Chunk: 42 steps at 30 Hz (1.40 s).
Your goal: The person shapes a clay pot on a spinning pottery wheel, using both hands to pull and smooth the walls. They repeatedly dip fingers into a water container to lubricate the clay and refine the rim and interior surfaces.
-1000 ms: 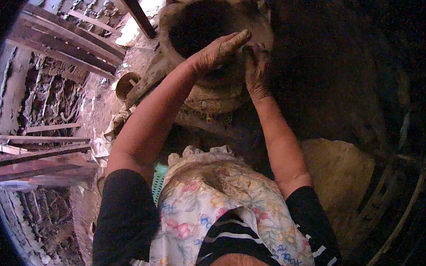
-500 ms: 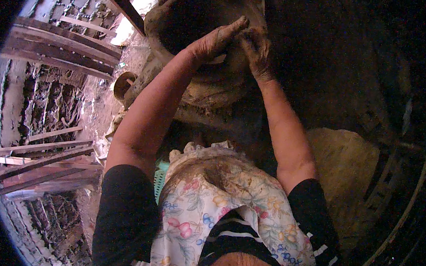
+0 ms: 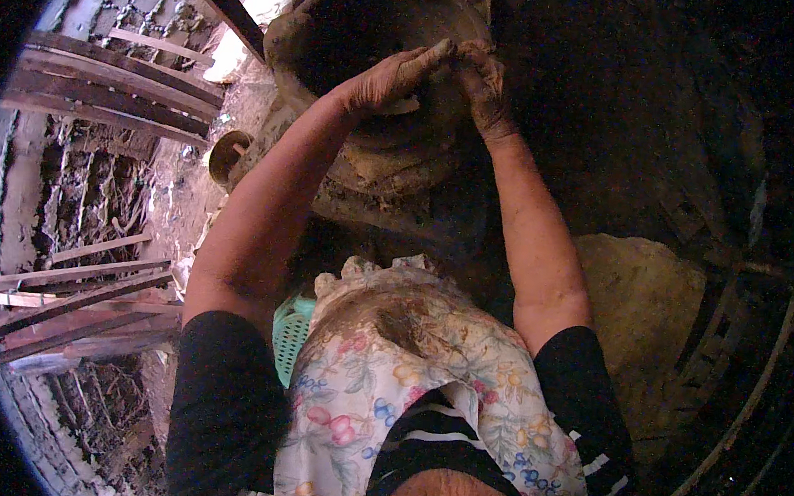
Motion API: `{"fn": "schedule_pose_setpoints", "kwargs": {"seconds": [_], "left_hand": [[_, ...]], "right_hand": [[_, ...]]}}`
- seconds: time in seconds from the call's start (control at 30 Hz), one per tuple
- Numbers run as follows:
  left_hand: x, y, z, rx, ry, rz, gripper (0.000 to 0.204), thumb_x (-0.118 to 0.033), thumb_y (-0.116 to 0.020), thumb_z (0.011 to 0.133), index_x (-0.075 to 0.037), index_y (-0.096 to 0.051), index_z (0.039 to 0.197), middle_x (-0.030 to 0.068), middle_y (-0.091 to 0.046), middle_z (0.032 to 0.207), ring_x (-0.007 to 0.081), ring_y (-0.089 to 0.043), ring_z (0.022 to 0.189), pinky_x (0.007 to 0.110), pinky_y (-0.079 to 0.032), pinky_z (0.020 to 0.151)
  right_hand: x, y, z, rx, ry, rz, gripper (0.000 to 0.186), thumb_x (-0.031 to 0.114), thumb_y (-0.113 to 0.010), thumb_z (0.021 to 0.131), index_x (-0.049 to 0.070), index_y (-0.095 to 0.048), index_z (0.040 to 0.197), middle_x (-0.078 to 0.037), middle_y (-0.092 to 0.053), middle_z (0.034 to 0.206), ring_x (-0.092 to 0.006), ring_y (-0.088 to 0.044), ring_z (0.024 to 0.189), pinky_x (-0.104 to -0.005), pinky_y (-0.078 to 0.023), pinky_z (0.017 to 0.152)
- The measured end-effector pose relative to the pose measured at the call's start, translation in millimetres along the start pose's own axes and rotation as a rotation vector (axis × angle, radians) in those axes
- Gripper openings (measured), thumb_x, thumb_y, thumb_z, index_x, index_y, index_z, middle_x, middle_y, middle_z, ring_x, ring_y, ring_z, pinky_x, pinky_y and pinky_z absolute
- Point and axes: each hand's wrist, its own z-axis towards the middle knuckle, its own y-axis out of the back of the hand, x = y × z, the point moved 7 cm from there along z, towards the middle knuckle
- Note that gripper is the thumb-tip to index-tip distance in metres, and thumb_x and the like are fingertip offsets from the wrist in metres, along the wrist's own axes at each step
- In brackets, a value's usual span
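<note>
A large round clay pot [image 3: 286,55] with a dark, deep opening stands at the far middle, its wall thick and grey-brown. My two hands meet at the right part of its rim. My left hand [image 3: 394,80] is closed over the rim, its thumb on top, pointing right. My right hand [image 3: 483,88] has its fingers bent round the rim close to the left fingertips. Both look smeared with clay. Under my left palm shows a small pale flat patch [image 3: 400,107]; I cannot tell what it is. The fingers inside the pot are hidden in shadow.
A small round bowl [image 3: 228,156] holding a stick sits left of the pot. Wooden planks [image 3: 120,86] lie farther left. A green perforated basket [image 3: 291,340] is beside my clay-stained floral apron [image 3: 342,408]. A yellowish sheet or sack [image 3: 639,308] lies at right.
Both hands stay at the rim. My left thumb has dropped lower, and the right fingers have shifted slightly, their knuckles now flatter against the rim. The view has moved a little.
</note>
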Motion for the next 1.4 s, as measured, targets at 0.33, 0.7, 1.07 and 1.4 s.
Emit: {"fn": "schedule_pose_setpoints", "kwargs": {"seconds": [0.33, 0.7, 1.07, 1.4], "left_hand": [[-6, 0, -6, -0.158, 0.245, -0.399, 0.056, -0.049, -0.045, 0.090, -0.005, -0.051, 0.123, 0.0093, -0.058, 0.111, 0.0174, -0.054, 0.097, 0.029, -0.046, 0.080], [-71, 17, -74, -0.251, -0.262, -0.328, 0.065, -0.005, -0.056, 0.078, -0.008, -0.030, 0.138, 0.0088, -0.058, 0.115, 0.0222, -0.054, 0.107, 0.032, -0.043, 0.092], [-59, -34, -69, -0.443, -0.038, 0.640, 0.074, -0.003, -0.050, 0.076, 0.005, -0.012, 0.138, 0.0289, -0.060, 0.086, 0.0432, -0.059, 0.083, 0.044, -0.047, 0.073], [-45, -9, -79, -0.332, 0.235, 0.403, 0.054, -0.020, -0.064, 0.079, 0.001, -0.043, 0.123, 0.0174, -0.064, 0.087, 0.0286, -0.064, 0.074, 0.037, -0.051, 0.061]], "right_hand": [[14, 1, -3, 0.004, 0.148, -0.195, 0.025, 0.026, -0.054, 0.084, 0.004, -0.063, 0.092, -0.008, -0.060, 0.093, -0.0212, -0.056, 0.092, -0.0326, -0.043, 0.083], [42, -15, -5, -0.044, 0.318, -0.355, 0.025, 0.023, -0.053, 0.082, 0.003, -0.063, 0.093, -0.011, -0.062, 0.093, -0.0282, -0.056, 0.092, -0.0347, -0.041, 0.086], [52, -24, -14, -0.090, 0.533, -0.589, 0.018, 0.017, -0.053, 0.083, 0.003, -0.063, 0.088, -0.013, -0.062, 0.091, -0.0294, -0.057, 0.087, -0.0370, -0.043, 0.082], [56, -24, -26, -0.143, 0.431, -0.573, 0.026, 0.021, -0.051, 0.085, 0.003, -0.060, 0.103, -0.012, -0.061, 0.097, -0.0292, -0.057, 0.093, -0.0355, -0.043, 0.087]]}}
